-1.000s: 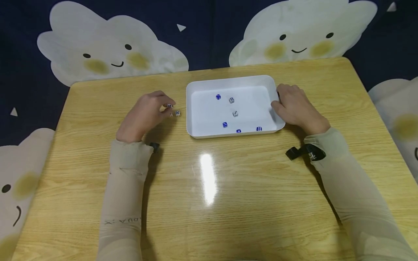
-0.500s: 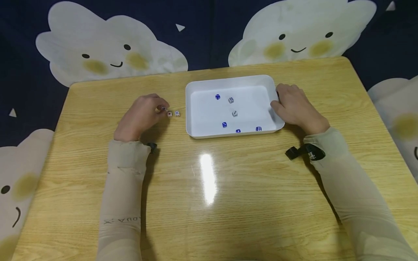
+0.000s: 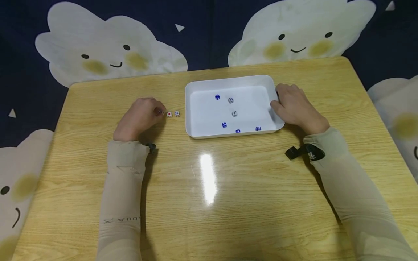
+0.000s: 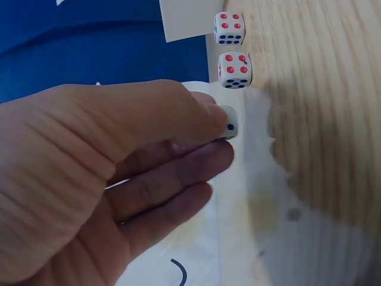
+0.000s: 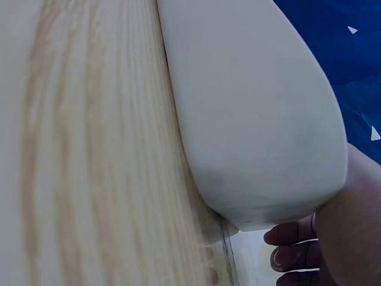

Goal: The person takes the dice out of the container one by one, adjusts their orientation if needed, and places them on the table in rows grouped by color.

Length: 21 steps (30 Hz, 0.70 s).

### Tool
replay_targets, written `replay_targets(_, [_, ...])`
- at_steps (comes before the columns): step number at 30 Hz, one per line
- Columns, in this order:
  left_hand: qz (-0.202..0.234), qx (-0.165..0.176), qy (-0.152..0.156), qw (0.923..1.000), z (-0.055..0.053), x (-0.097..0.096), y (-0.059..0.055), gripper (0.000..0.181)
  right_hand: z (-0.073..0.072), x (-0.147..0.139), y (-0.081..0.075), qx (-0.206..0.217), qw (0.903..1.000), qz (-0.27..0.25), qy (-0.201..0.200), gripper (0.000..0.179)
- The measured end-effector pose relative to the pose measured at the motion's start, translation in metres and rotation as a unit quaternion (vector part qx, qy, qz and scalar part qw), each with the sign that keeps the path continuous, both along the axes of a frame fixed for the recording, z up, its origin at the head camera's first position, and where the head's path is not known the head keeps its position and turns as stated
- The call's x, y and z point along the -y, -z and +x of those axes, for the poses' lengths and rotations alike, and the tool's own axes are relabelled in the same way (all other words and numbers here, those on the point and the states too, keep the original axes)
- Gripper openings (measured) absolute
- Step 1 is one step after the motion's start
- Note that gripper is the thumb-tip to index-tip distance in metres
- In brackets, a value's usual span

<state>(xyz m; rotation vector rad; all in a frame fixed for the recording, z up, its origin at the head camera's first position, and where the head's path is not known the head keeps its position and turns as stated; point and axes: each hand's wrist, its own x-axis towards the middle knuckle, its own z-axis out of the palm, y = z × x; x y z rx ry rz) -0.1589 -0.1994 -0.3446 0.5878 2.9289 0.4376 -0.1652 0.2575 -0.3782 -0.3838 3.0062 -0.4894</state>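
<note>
My left hand (image 3: 140, 115) pinches a white die (image 4: 230, 124) between thumb and fingers, just left of two other white dice, close over the table. The nearer of those dice (image 3: 169, 114) shows one red pip on top; the other (image 3: 177, 114) stands beside it toward the tray. My right hand (image 3: 294, 107) grips the right end wall of a shallow white tray (image 3: 209, 84), thumb over the rim and fingers outside. Inside the tray lie several blue dice, one of them (image 3: 224, 125) near the front, and two greyish clear dice, one (image 3: 234, 114) near the middle.
All this stands on a wood-grain table (image 3: 248, 188), the tray toward its far edge. A dark blue cloth with smiling clouds (image 3: 114, 43) hangs behind and beside it. A bright light reflection lies on the wood in front of the tray.
My left hand has moved left with the pinched die, from above the two white dice to beside them, uncovering both. My right hand and the tray stay put.
</note>
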Motion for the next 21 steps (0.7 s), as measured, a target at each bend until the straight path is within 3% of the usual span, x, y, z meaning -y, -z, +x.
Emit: replay_targets(21, [-0.017,0.041,0.001,0.9990,-0.0016,0.0006,0.0022,0.022,-0.0001,0.0011,-0.0003,0.008,1.0000,0.002,0.005,0.035])
